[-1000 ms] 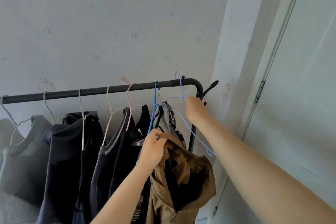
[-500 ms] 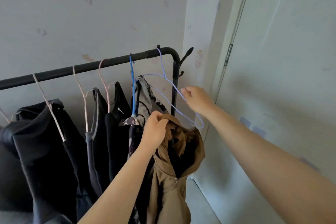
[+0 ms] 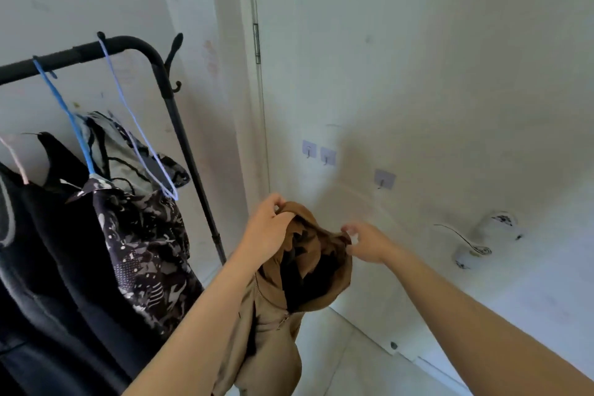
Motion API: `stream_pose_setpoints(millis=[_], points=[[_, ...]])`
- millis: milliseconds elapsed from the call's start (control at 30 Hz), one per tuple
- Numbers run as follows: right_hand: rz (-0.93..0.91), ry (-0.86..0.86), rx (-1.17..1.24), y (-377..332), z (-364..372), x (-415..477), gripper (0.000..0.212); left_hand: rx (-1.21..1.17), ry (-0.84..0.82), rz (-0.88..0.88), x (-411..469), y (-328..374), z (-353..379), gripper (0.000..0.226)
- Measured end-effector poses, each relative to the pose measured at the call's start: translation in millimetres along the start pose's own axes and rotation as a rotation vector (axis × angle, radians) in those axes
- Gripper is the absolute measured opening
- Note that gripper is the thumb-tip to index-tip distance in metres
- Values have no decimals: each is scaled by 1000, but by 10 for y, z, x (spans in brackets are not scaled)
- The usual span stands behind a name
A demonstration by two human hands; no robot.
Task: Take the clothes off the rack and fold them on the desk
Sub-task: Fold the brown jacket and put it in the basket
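The black rack (image 3: 128, 43) is carrying most of the load at its right end. A blue hanger (image 3: 64, 112) is hanging from the bar with a black-and-white patterned garment (image 3: 144, 251) draped on it. Just right of it, nearest the rack's bend, a lilac hanger (image 3: 141, 138) is dangling with nothing on it, its lower corner lying against the patterned cloth. Further left along the bar, dark clothes (image 3: 48, 251) are hanging packed together, one of them on a pink hanger (image 3: 14, 157).

The brown jacket (image 3: 273, 341) is off the rack, hanging in the air to the right of the rack's upright post, above the pale floor (image 3: 353, 363). The left hand (image 3: 266, 228) is holding it up, its grip closed around a bunch of cloth at the top of the hood, so the hood is gaping open and the zipped body is drooping below the wrist. The right hand (image 3: 366, 243) is sitting at the hood's far rim with its fingertips curled against the edge; I cannot tell whether that grip is actually pinching the cloth.

Behind the hands, a white door (image 3: 418, 74) is standing shut, with three stick-on hooks (image 3: 384, 178) on it.
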State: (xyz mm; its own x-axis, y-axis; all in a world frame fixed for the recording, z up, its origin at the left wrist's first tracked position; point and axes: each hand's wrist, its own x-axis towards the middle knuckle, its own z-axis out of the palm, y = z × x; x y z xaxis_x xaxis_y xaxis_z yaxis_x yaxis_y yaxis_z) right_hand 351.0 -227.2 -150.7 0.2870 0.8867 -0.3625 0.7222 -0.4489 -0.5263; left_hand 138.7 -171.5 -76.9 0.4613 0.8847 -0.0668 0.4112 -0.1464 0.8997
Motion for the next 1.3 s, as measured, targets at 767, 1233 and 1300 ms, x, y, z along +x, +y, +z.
stream_pose_setpoints(millis=[767,1233,1300], points=[[976,772,1131,3097,1168,-3959,23,353,-705,240,-1672,258,3083,28],[1329,1633,1455,3194,1283,-6240,13,428,-1333,519,-2846,915,4965,23],[1314,1730,1447,3229,1278,-6520,11,311,-1403,354,-3191,1081,5136,18]])
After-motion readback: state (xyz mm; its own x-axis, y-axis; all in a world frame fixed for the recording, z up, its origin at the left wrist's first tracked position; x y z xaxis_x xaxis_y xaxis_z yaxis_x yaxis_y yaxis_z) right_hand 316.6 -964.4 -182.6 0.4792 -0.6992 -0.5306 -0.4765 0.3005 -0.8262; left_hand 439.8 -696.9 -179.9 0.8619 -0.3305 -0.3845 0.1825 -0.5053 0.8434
